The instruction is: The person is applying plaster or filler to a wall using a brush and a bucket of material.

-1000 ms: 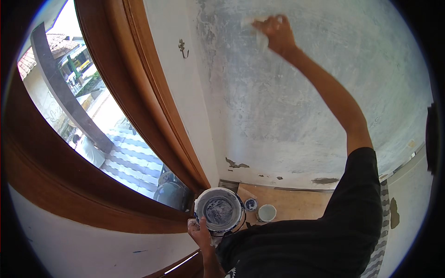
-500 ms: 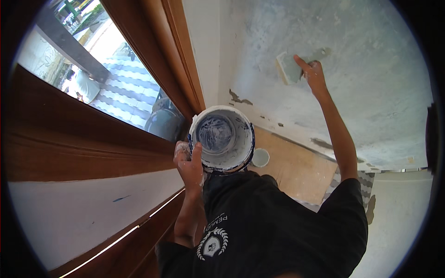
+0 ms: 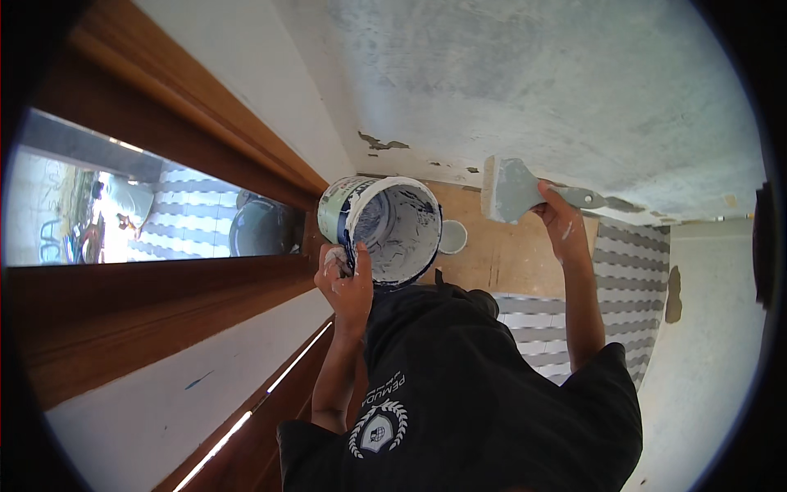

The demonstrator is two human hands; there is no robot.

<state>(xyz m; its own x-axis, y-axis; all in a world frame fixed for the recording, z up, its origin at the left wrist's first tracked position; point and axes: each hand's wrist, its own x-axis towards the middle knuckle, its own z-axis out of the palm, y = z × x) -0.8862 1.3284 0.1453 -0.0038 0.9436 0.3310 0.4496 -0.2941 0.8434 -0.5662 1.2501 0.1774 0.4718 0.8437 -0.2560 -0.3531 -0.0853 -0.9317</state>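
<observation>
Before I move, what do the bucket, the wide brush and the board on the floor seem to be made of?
Bucket: likely moulded plastic; smooth, round side with a dull, smeared inside.
Wide brush: plastic or painted wood, the look leaves it open; matt, even grey-green body, pale edge perhaps bristle.
Board: probably plywood or similar sheet; flat, tan face with small dark marks.

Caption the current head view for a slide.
Left hand gripping a smeared bucket, right hand holding a wide brush near a patchy wall.
</observation>
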